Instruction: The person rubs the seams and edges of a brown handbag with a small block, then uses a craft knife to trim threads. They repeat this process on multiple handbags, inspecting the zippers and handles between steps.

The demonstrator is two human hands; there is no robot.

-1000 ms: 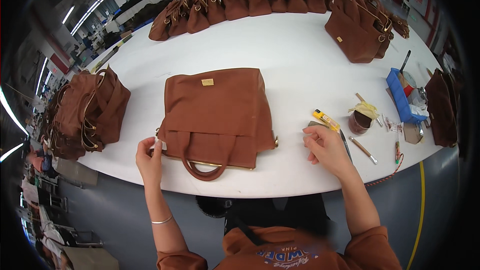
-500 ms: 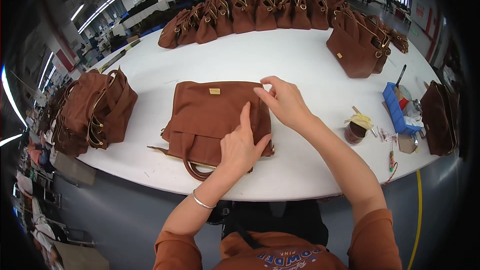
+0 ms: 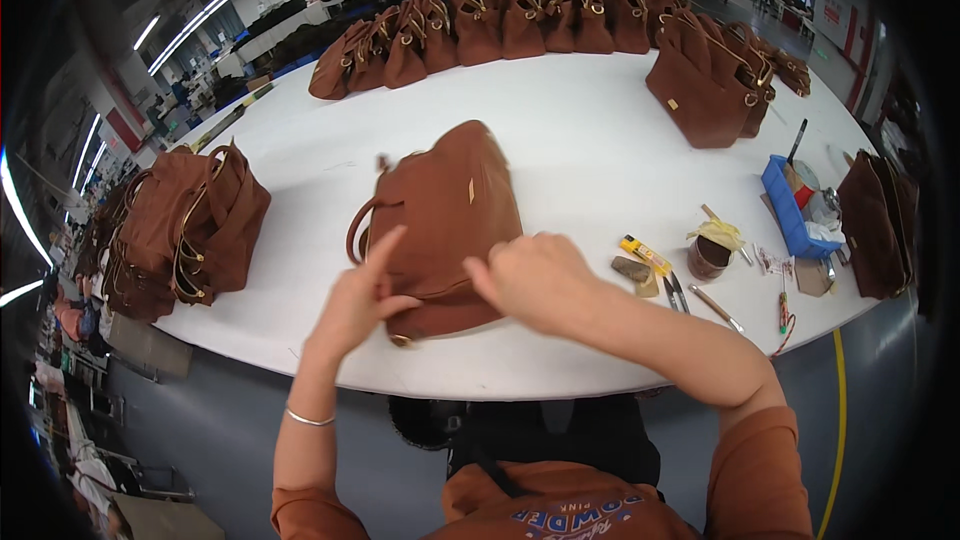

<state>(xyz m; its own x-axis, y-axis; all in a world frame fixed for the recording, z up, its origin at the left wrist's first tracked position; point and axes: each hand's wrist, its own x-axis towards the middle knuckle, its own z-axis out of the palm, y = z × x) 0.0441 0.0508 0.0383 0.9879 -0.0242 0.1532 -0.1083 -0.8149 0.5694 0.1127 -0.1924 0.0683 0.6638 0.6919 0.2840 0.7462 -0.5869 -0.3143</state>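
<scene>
A brown handbag (image 3: 435, 215) lies on the white table in front of me, turned at an angle. It has a small gold plate on its face, and one handle points left. My left hand (image 3: 352, 302) is at the bag's lower left, thumb and forefinger spread apart, the thumb by the bag's edge. Over the bag's lower right edge is my right hand (image 3: 540, 285), fingers curled and thumb pointing left above the bag. The hand hides its own fingertips and whatever they may hold.
Brown bags stand stacked at the left (image 3: 185, 225), in a row at the back (image 3: 480, 25) and at the right (image 3: 700, 85). Nearer right are a dark pot (image 3: 708, 258), a blue tray (image 3: 795, 205), a yellow box (image 3: 645, 254), small scissors (image 3: 676, 292) and a thin tool (image 3: 716, 308).
The bag has turned about a quarter turn clockwise, its handle side swinging from near me to the left. My left hand has moved left, the right one nearer; small tools have come into sight.
</scene>
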